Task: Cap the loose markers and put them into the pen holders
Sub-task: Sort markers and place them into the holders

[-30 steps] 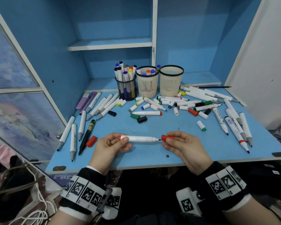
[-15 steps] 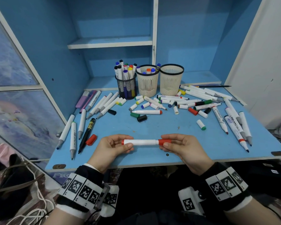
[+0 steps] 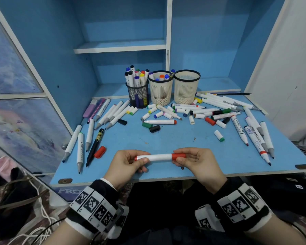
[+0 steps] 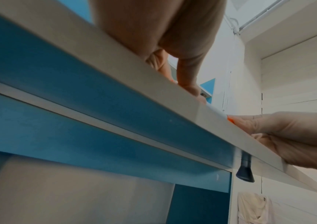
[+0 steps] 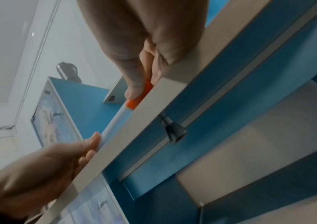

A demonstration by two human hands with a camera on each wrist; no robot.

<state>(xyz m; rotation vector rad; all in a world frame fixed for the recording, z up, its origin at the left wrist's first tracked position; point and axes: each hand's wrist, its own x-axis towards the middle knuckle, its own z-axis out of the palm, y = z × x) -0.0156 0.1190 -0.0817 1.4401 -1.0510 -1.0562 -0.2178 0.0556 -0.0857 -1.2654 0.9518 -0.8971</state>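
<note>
Head view, left to right: loose uncapped markers (image 3: 72, 143) lay at tabletop (image 3: 166, 138) 9 o'clock edge. Left hand (image 3: 125, 165), grip curled round white marker (image 3: 155, 157) barrel end, held it level above near edge, 6 o'clock. Red cap (image 3: 178, 156) sat on marker's right end, pinched by right hand (image 3: 200, 163). At 12 o'clock: black mesh holder (image 3: 138, 96), cream holder (image 3: 160, 91) with markers, second cream holder (image 3: 186, 89). More markers and caps scattered toward 3 o'clock.
</note>
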